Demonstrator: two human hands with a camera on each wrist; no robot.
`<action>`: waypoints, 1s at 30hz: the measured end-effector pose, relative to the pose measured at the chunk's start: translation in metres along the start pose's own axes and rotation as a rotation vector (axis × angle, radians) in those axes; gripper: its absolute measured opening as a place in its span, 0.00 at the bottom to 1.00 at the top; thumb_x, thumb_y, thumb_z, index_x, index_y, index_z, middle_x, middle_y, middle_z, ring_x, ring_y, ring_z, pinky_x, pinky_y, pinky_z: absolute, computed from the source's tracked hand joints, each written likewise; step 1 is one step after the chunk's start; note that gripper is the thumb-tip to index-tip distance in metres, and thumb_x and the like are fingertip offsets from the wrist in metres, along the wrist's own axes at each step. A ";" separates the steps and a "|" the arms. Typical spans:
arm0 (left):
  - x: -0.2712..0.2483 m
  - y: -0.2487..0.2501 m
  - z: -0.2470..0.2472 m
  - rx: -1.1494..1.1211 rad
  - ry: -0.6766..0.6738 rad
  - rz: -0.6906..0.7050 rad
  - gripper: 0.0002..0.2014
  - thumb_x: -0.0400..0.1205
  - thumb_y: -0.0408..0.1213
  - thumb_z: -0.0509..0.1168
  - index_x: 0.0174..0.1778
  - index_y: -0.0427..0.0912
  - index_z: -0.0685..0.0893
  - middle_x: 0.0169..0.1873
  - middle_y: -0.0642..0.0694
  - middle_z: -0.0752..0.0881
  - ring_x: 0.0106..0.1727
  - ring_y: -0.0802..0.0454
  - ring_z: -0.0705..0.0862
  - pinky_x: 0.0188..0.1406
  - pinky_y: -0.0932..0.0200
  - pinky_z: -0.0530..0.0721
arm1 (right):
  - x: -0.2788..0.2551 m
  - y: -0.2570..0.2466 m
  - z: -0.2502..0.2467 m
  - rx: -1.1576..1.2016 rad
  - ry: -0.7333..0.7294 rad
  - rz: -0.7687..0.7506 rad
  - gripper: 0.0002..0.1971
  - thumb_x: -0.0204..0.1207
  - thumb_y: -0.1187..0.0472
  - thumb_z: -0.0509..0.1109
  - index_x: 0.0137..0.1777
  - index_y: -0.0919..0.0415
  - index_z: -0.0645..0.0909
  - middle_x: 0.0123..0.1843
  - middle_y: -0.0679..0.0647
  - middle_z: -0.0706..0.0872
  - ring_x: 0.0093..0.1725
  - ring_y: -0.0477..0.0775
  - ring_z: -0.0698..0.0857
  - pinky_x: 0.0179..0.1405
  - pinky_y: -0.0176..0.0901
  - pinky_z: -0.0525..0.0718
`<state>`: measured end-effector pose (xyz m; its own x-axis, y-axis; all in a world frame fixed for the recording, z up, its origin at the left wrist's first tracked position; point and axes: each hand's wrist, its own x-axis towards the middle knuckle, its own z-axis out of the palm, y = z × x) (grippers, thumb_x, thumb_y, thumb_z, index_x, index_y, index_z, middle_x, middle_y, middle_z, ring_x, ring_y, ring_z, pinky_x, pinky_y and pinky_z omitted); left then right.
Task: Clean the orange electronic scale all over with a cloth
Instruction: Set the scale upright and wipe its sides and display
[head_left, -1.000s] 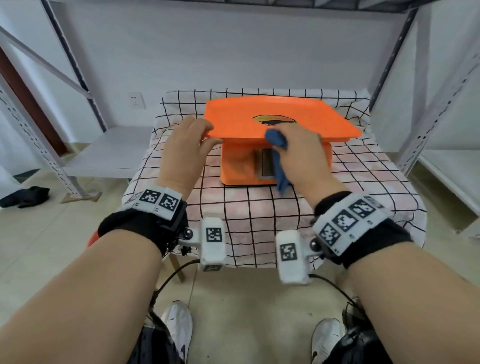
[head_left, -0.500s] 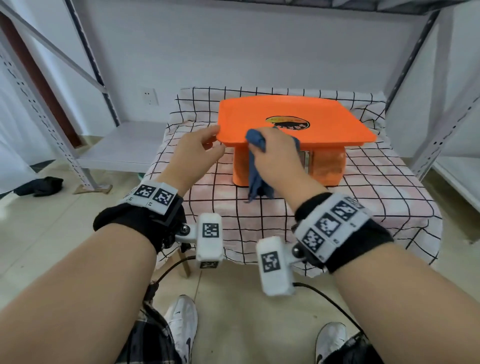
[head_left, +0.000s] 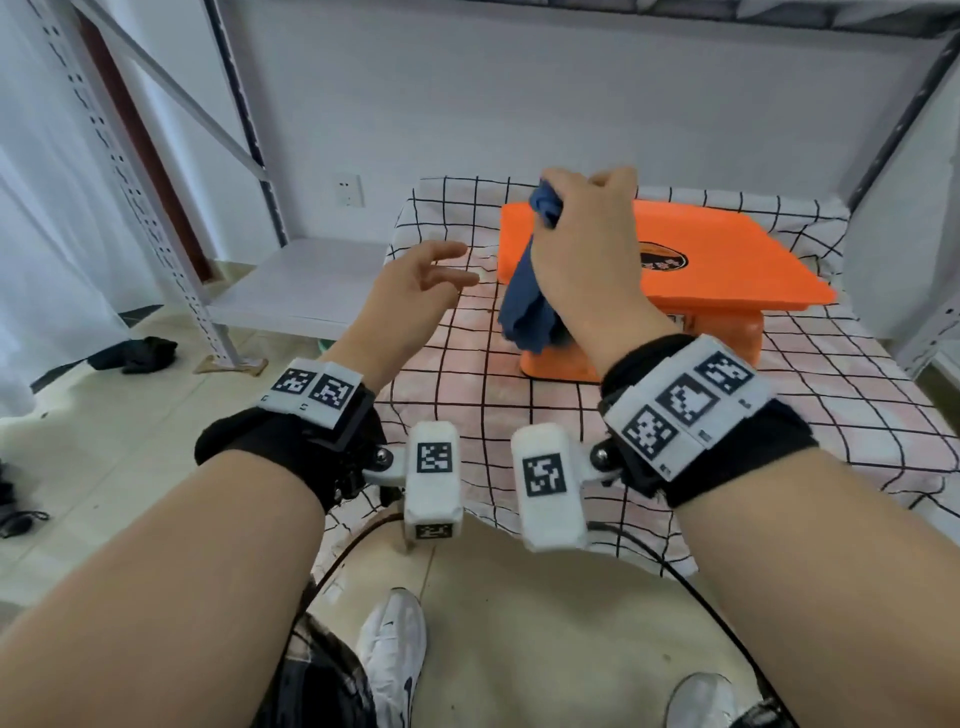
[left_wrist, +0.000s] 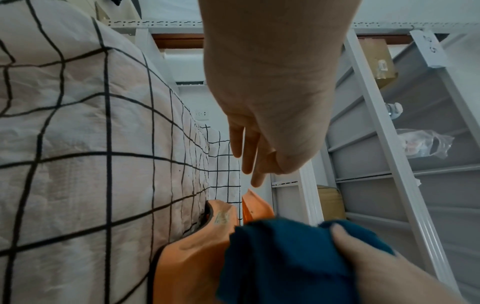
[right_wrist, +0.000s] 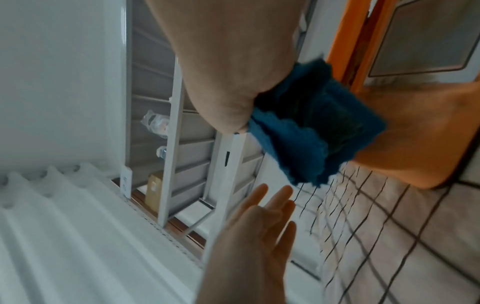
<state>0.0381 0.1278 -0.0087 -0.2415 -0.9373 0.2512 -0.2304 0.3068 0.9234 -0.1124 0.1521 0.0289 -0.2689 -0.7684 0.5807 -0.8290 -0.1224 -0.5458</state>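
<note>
A bench (head_left: 519, 415) draped in a black-grid checked cloth is carrying the orange electronic scale (head_left: 727, 270), which is sitting toward its far right with the flat weighing tray on top and the boxy base beneath (the display panel is showing only in the right wrist view). The person's right hand (head_left: 582, 260) is hovering over the scale's near-left corner, fingers curled tight around a bunched blue cloth (head_left: 530, 306) whose loose end is hanging down in front of the base; whether the cloth is actually touching the orange plastic is hard to tell. The left hand (head_left: 410, 296) is hanging just left of the scale, apart from it, fingers relaxed and spread, grasping nothing. Judging by the pose, the wiping is moving along the left side and corner of the tray, with the task partway through. The next move is likely calling for the free hand to be steadying the tray edge while the cloth is being pressed down the side wall and around the base
</note>
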 end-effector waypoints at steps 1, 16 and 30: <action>0.001 -0.001 0.000 -0.008 0.007 -0.012 0.23 0.77 0.22 0.56 0.67 0.43 0.77 0.48 0.51 0.89 0.57 0.55 0.84 0.56 0.67 0.78 | 0.002 0.000 0.005 -0.154 -0.035 -0.036 0.07 0.77 0.65 0.59 0.40 0.54 0.73 0.47 0.55 0.73 0.44 0.55 0.76 0.40 0.45 0.70; 0.006 -0.003 0.007 -0.087 0.070 -0.026 0.17 0.81 0.30 0.55 0.64 0.45 0.79 0.48 0.50 0.89 0.51 0.58 0.84 0.56 0.61 0.79 | -0.050 0.023 0.015 -0.405 -0.306 -0.285 0.27 0.79 0.36 0.52 0.74 0.47 0.67 0.64 0.52 0.73 0.64 0.58 0.70 0.65 0.53 0.61; 0.010 -0.002 0.019 0.284 -0.044 0.260 0.16 0.79 0.40 0.68 0.63 0.51 0.81 0.59 0.51 0.74 0.53 0.56 0.78 0.54 0.65 0.77 | -0.044 0.042 -0.017 -0.243 -0.278 -0.320 0.17 0.72 0.71 0.64 0.60 0.62 0.80 0.56 0.57 0.84 0.56 0.61 0.79 0.57 0.56 0.73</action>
<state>0.0182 0.1215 -0.0133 -0.3649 -0.8163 0.4477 -0.4070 0.5724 0.7119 -0.1431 0.1912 -0.0094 0.1315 -0.8588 0.4952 -0.9480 -0.2550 -0.1904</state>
